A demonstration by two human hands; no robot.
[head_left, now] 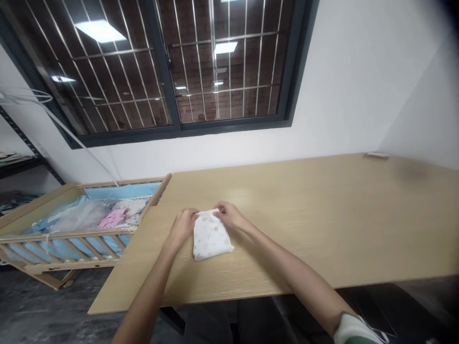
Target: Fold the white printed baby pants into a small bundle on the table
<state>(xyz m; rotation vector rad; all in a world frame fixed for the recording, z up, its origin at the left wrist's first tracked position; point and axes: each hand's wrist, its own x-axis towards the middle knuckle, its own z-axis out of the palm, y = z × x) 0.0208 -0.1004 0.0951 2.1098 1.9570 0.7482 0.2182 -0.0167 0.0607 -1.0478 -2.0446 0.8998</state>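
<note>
A small white cloth [212, 238] with a faint print lies folded flat on the wooden table [304, 215], close to its front left part. My left hand [183, 225] pinches the far left corner of the cloth between thumb and fingers. At the far right corner, my right hand [230, 215] grips the edge in the same way. The near edge of the cloth rests on the tabletop. What the cloth is, a garment or a plain piece, I cannot tell.
Left of the table stands a wooden crib [68, 235] with blue lining, holding a pink cloth [114, 218] and other fabrics. A small flat object [376, 155] lies at the table's far right. A barred window [229, 71] is above the table.
</note>
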